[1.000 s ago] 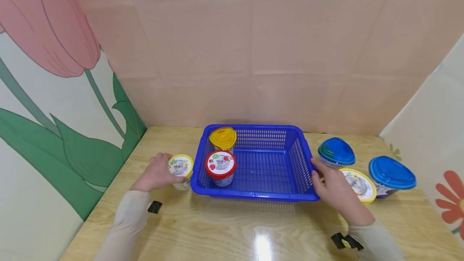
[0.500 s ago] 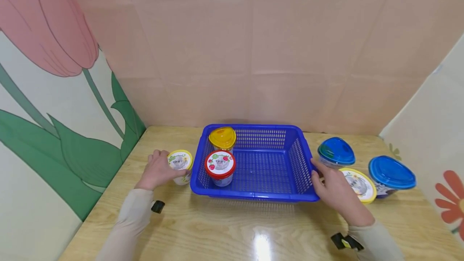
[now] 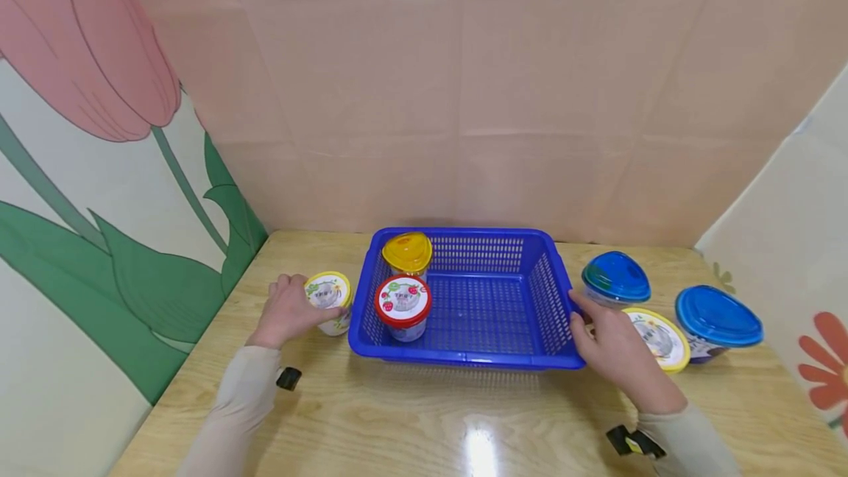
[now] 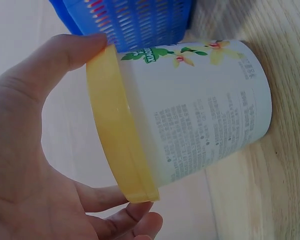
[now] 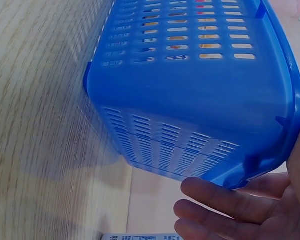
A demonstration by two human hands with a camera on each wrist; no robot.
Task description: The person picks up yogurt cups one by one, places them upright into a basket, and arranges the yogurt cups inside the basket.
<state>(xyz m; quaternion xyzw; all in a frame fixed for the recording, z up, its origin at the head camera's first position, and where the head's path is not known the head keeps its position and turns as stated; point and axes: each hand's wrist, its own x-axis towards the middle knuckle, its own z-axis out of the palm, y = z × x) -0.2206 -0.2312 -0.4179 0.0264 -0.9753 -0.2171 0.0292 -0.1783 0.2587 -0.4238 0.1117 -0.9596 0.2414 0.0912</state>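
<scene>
My left hand grips a white tub with a yellow lid, left of the blue plastic basket. In the left wrist view, the thumb and fingers span the yellow lid, and the tub's base is at the wooden tabletop. My right hand holds the basket's right rim, its fingers curled about a corner in the right wrist view. Inside the basket, on its left side, stand a tub with a red strawberry lid and a container with a yellow rounded-triangle lid.
Right of the basket stand two containers with blue lids, a nearer-in one and a farther-right one. Another yellow-lidded tub is partly behind my right hand. A pink-beige wall covering rises behind the table.
My left hand has shifted slightly right, and the yellow-lidded tub in it has moved a little away from me. My right hand and the basket have stayed put.
</scene>
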